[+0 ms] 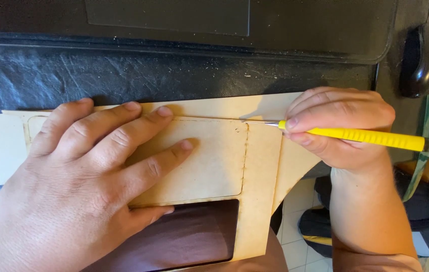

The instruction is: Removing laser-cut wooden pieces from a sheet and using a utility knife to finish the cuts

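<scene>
Pressing left hand (pixel 73 186) flat, open, on wood sheet (pixel 214 156); right hand (pixel 337 126) gripping yellow knife (pixel 360 136).

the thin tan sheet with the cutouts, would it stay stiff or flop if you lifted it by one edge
The tan sheet looks thin and probably light. It overhangs the desk edge without drooping, so likely fairly stiff. The narrow strips around the cut panel may snap or bend. The left hand presses it flat, suggesting it would slide when pushed by the yellow knife.
</scene>
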